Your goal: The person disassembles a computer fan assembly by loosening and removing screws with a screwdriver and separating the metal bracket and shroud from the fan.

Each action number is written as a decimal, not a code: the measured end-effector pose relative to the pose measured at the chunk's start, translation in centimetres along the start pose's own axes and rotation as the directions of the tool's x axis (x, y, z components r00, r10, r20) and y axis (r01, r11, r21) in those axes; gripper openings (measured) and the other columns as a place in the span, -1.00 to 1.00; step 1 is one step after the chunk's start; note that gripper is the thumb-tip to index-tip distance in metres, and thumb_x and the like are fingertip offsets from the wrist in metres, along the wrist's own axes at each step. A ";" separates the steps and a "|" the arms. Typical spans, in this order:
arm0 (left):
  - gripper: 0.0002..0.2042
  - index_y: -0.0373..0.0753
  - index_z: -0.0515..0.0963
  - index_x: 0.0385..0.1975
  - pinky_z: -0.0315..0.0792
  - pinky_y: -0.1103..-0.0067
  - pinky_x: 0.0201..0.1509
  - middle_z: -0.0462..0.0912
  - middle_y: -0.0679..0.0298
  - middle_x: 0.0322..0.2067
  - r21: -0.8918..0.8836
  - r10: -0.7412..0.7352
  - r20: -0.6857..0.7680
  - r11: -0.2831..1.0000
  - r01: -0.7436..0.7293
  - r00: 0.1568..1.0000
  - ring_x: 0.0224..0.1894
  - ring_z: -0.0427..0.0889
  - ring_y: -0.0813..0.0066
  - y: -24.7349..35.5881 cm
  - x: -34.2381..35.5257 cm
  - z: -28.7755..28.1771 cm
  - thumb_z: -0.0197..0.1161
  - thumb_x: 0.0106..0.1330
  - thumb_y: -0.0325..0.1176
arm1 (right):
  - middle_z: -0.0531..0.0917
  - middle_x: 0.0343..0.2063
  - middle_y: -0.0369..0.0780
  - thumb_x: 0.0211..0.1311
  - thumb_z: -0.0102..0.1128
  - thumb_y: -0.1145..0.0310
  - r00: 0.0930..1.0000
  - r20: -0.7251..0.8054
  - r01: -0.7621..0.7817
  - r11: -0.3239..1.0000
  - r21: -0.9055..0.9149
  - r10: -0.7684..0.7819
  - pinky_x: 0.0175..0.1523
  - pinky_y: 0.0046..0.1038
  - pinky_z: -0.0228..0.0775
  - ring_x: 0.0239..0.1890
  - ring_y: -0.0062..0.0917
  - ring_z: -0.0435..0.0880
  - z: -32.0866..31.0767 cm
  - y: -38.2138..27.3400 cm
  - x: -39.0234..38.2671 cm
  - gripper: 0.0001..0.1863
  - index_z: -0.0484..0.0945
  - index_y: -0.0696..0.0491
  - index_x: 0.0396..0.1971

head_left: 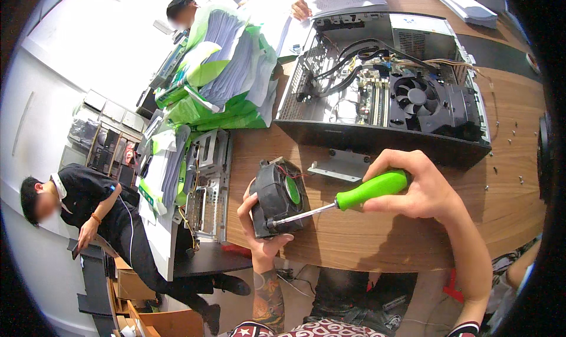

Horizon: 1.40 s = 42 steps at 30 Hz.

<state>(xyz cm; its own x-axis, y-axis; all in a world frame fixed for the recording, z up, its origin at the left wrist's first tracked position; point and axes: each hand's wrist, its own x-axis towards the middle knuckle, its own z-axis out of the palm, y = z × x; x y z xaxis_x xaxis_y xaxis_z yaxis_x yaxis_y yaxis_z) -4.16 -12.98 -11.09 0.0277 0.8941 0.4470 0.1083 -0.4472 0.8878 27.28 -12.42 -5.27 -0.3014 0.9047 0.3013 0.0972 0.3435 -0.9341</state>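
My left hand [259, 226] grips a black blower fan [269, 196] from its left and lower side, just over the near part of the table. A green round label and thin red wires show on the fan. In my right hand [421, 186] is a screwdriver [372, 191] with a bright green handle. Its metal shaft slants down to the left, and the tip meets the fan's lower corner; whether a screw sits there is too small to tell. A bent metal bracket [336, 171] lies on the table beyond the screwdriver.
Behind my hands an opened computer case [383, 130] lies on its side, with a cooling fan [414, 95] inside. Several loose screws [512, 137] are scattered at right. Stacked papers in green wrapping [236, 71] stand at left, near a metal panel [211, 189]. Other people are around the table.
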 end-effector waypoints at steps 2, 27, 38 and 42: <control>-0.03 -0.06 0.24 0.20 0.19 0.19 0.37 0.18 -0.11 0.28 0.002 -0.008 0.001 1.000 0.008 1.000 0.33 0.22 -0.03 -0.1 0.0 -0.1 0.64 -0.29 0.02 | 0.60 -0.60 -0.34 0.03 0.50 0.25 0.998 -0.031 0.048 0.999 0.019 -0.048 -0.43 -0.60 0.31 -0.55 -0.72 0.50 0.0 -0.1 0.0 -0.70 0.61 0.12 -0.39; 0.06 -0.12 0.14 0.26 0.34 0.35 0.27 0.36 0.17 0.13 -0.122 0.008 -0.035 0.992 -0.012 0.999 0.18 0.40 0.24 -0.8 0.3 -0.1 0.66 -0.30 -0.05 | 0.64 -0.57 -0.31 0.05 0.46 0.27 0.999 0.020 0.038 0.996 -0.084 -0.037 -0.43 -0.60 0.35 -0.54 -0.69 0.57 1.1 1.0 0.0 -0.74 0.61 0.11 -0.41; -0.08 -0.13 0.20 0.20 0.18 0.26 0.37 0.16 -0.05 0.29 -0.068 0.012 0.052 0.998 -0.009 0.999 0.33 0.21 0.06 0.3 0.1 0.5 0.61 -0.22 -0.12 | 0.51 -0.70 -0.35 0.25 0.27 -0.01 0.886 0.196 -0.430 0.903 0.014 0.420 -0.49 -0.56 0.28 -0.61 -0.72 0.47 -0.6 -1.4 -0.7 -0.55 0.63 0.16 -0.48; -0.09 -0.12 0.21 0.19 0.18 0.22 0.36 0.18 -0.06 0.28 -0.074 0.012 0.036 0.997 -0.009 0.999 0.32 0.22 0.03 0.1 0.1 0.3 0.59 -0.24 -0.16 | 0.58 -0.67 -0.24 0.19 0.35 0.10 0.946 -0.022 -0.323 0.929 -0.183 0.324 -0.46 -0.50 0.38 -0.58 -0.61 0.57 -1.6 -2.2 -3.5 -0.63 0.60 0.16 -0.45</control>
<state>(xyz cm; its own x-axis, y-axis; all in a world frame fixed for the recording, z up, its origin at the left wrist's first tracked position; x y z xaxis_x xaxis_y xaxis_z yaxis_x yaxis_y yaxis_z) -3.89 -12.90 -10.98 0.0651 0.8891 0.4531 0.0346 -0.4558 0.8894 29.69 -15.97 -3.93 -0.2323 0.9726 -0.0136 0.3610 0.0732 -0.9297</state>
